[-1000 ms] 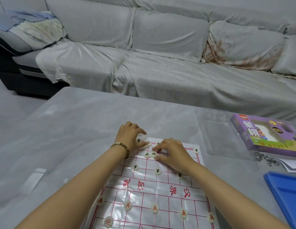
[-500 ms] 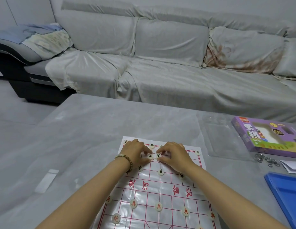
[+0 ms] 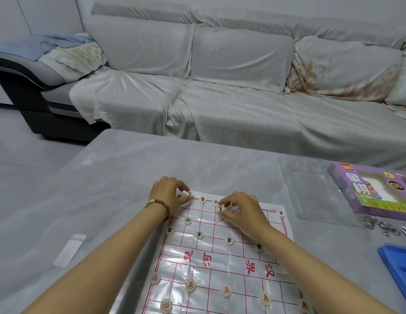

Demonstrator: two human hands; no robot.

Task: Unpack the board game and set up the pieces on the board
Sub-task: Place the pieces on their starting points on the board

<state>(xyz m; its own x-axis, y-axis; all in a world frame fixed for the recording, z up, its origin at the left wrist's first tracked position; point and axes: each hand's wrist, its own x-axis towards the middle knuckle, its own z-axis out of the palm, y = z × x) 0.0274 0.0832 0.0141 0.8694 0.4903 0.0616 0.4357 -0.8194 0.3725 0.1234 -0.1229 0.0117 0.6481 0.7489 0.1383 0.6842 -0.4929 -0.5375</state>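
Piece (image 3: pixel 190 193) in L hand (image 3: pixel 168 195) now at board (image 3: pixel 220 257) corner.

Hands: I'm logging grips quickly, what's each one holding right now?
Left hand: pinches a game piece at the board's far-left corner.
Right hand: pinches a second game piece on the far row.

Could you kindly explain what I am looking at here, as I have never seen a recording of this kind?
There is no machine: a camera worn on a person's head looks down at their two bare hands. On the grey table lies a Chinese chess board with round pieces. The left hand pinches a corner piece at the far left; the right hand pinches a middle piece near the far edge. To the right lie a clear tray, the purple game box, metal rings and a blue tray.
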